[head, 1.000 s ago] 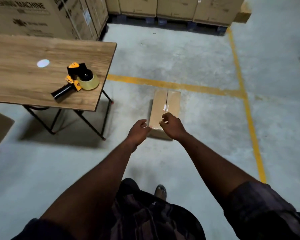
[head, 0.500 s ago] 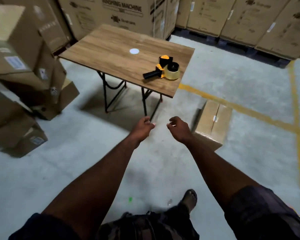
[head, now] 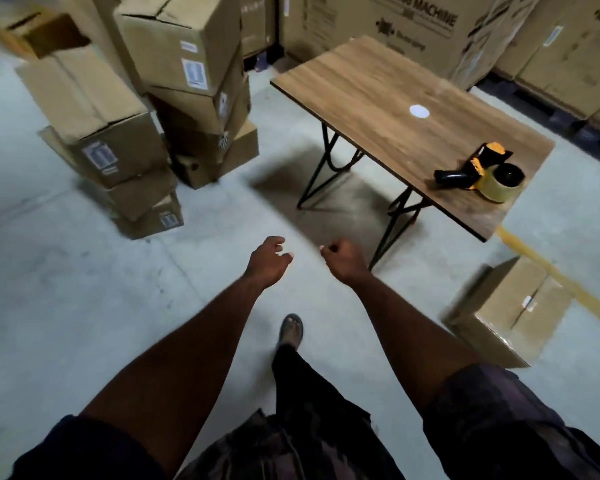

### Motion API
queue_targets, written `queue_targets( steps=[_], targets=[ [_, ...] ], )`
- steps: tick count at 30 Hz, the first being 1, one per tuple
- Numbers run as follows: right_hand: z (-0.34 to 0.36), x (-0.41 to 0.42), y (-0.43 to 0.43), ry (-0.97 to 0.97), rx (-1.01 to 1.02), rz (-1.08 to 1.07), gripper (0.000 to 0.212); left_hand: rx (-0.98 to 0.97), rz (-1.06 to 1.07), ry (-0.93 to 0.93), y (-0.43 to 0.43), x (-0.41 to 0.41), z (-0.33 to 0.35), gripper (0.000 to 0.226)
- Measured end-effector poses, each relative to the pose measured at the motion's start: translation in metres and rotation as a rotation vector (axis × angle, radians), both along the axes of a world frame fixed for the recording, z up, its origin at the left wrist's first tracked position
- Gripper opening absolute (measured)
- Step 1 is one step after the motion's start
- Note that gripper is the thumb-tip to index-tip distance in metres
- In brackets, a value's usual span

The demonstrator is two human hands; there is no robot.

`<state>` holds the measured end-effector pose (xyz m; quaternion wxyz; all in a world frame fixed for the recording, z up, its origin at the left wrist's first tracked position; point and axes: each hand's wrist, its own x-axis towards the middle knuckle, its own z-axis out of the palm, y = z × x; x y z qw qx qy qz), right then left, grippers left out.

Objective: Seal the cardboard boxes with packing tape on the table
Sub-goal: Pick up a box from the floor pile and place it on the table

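Both hands hang over the floor holding nothing, the left hand [head: 269, 261] with fingers loosely spread and the right hand [head: 343, 259] with fingers curled under. The stacked boxes [head: 118, 133] stand well apart, ahead and to the left, one more box [head: 510, 310] lies on the floor to the right below the table [head: 371, 95], and the tape gun [head: 482, 174] rests near its right corner. The boxes look stiff-walled, dentable at the corners and probably of fair weight, and since the stack leans, a top one is best taken with a palm on each opposite side, low down.
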<state>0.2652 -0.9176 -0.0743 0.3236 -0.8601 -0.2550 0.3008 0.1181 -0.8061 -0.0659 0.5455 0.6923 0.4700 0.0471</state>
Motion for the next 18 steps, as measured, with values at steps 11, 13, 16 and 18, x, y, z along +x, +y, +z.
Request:
queue_targets(
  steps=[11, 13, 16, 18],
  targets=[
    [-0.026, 0.016, 0.243, -0.061, -0.08, 0.357, 0.018, 0.155, 0.034, 0.212, 0.209, -0.03, -0.024, 0.033],
    [-0.019, 0.015, 0.284, -0.132, -0.084, 0.465, 0.013, 0.196, 0.037, 0.221, 0.243, -0.029, -0.02, 0.033],
    [-0.012, 0.008, 0.346, -0.221, -0.095, 0.604, 0.021, 0.239, 0.068, 0.228, 0.292, -0.033, -0.015, 0.036],
    [-0.009, 0.001, 0.382, -0.255, -0.103, 0.665, 0.026, 0.248, 0.081, 0.24, 0.323, -0.038, -0.014, 0.037]
  ],
)
